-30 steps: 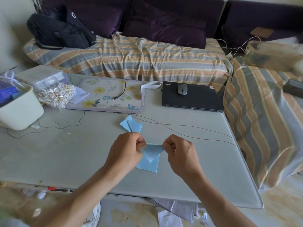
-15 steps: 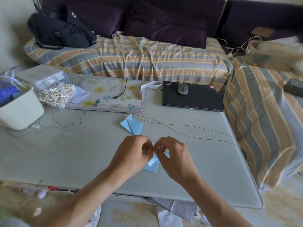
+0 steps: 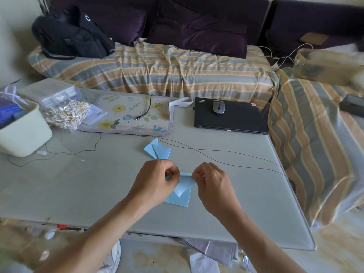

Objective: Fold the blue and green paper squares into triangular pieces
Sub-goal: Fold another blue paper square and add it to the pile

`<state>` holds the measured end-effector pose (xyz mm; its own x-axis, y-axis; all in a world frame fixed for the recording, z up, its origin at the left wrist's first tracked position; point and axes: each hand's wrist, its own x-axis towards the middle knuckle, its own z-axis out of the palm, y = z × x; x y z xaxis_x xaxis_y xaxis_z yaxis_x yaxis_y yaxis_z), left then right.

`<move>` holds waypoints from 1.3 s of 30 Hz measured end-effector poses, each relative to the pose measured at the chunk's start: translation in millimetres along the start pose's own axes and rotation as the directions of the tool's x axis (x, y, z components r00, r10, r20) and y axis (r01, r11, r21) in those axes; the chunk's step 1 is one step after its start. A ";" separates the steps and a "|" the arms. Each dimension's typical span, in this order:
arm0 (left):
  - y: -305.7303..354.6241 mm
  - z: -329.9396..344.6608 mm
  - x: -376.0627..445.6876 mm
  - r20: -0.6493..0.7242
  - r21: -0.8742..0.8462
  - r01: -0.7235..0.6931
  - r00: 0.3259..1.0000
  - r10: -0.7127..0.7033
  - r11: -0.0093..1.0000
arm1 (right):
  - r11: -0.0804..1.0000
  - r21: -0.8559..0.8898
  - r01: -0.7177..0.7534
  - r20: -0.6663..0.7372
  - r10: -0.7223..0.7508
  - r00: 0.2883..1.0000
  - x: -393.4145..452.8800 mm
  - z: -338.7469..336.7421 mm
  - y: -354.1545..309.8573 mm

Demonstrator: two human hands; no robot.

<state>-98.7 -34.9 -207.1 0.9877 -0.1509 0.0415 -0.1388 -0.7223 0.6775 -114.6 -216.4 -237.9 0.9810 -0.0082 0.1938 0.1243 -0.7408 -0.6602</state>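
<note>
You are pinching the blue paper [image 3: 180, 191] with left hand [image 3: 155, 182] and right hand [image 3: 213, 184]; keep the top edges between your fingertips aligned before creasing.

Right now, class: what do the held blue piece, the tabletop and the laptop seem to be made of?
Blue piece: thin matte paper; it holds sharp creases.
Tabletop: probably frosted glass, pale and smooth with a faint sheen.
Laptop: matte black casing, plastic or metal; cannot tell.
</note>
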 end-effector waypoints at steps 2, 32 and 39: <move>-1.5 -0.9 0.8 -0.012 0.013 0.013 1.000 -0.013 1.000 | 0.999 -0.010 -0.039 -0.003 0.039 0.999 1.2 -0.9 3.7; -2.5 2.5 -2.6 0.063 0.102 -0.127 0.991 0.121 0.987 | 0.971 0.049 0.233 0.045 -0.235 0.971 -4.0 3.7 -7.7; -4.8 1.3 -0.3 -0.020 0.151 -0.115 0.993 0.119 0.982 | 0.995 0.021 0.100 -0.022 -0.099 0.995 -0.3 4.9 -1.5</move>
<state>-98.4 -32.2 -211.3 0.9654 -0.2222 0.1364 -0.2603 -0.7939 0.5495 -114.3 -212.1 -240.5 0.9603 0.0504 0.2745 0.2245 -0.7238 -0.6524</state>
